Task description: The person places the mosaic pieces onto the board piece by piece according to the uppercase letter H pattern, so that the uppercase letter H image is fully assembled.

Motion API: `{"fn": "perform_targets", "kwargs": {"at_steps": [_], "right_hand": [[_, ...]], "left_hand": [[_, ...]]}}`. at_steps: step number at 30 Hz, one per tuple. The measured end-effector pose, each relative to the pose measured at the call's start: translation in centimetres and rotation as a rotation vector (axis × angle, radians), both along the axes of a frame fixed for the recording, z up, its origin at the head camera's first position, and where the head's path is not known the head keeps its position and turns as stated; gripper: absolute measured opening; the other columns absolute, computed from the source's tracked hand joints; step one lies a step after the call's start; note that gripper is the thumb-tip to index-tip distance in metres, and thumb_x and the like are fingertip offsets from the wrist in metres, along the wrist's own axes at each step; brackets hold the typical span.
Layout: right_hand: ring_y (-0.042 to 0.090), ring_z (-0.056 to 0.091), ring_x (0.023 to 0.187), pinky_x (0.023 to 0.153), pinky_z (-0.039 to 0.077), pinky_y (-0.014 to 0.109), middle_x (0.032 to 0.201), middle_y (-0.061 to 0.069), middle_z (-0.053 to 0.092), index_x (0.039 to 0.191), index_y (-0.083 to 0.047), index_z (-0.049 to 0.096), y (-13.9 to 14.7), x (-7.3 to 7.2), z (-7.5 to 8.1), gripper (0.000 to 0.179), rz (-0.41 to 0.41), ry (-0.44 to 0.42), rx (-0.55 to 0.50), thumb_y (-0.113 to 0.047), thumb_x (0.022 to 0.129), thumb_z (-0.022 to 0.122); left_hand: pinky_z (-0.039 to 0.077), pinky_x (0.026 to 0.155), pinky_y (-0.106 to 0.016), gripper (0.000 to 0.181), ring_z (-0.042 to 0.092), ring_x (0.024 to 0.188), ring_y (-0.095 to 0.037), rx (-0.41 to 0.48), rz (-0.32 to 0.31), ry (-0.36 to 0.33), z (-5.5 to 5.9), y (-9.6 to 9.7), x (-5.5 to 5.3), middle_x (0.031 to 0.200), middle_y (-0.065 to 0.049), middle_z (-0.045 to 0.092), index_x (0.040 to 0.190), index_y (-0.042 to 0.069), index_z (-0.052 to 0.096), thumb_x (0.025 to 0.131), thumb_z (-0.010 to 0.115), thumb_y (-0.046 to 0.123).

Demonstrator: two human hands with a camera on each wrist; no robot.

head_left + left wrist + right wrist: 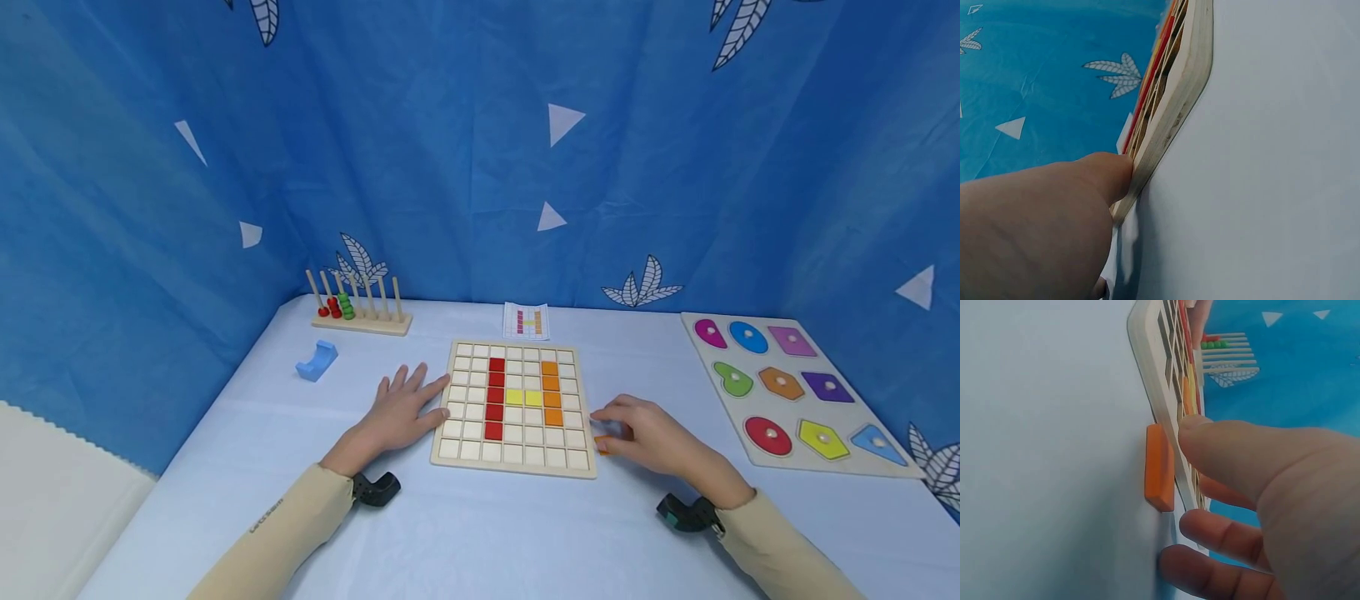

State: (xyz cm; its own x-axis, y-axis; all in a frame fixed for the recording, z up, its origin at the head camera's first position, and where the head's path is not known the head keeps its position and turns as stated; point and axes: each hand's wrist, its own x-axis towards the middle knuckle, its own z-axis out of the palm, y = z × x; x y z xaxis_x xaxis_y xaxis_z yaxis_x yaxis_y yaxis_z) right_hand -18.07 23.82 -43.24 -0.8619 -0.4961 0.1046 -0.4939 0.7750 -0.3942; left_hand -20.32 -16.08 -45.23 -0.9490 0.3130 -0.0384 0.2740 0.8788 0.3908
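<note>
A wooden grid board (513, 465) lies on the table, holding a column of several red tiles (495, 400), two yellow tiles (523, 397) and a column of several orange tiles (551, 393). My left hand (397, 414) lies with fingers spread at the board's left edge; its thumb (1113, 175) rests against that wooden side. At the right edge is my right hand (645, 429), thumb and fingers apart. A loose orange block (1160, 467) stands on the table along the board's side, right beside the right thumb (1210, 440) and not pinched.
A small pattern card (527, 322) lies behind the board. At the back left stand a bead counter on pegs (363, 323) and a light blue curved block (317, 361). A shape puzzle board (806, 396) with knobbed pieces lies at the right. Blue cloth (465, 150) hangs behind.
</note>
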Motion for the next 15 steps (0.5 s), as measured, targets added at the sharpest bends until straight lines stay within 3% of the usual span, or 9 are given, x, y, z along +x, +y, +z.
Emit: {"fn": "perform_targets", "kwargs": {"at_steps": [15], "right_hand": [[0.001,0.048,0.069,0.058,0.045,0.016,0.098,-0.004,0.067,0.119,-0.01,0.076,-0.06,0.16,-0.15,0.042,-0.011,-0.007,0.014,-0.026,0.081,0.087]], "left_hand": [[0.009,0.12,-0.075,0.063,0.011,0.155,-0.054,0.004,0.0,0.005,0.02,0.09,0.08,0.167,-0.025,0.023,0.157,0.019,0.041,0.101,0.056,0.043]]}}
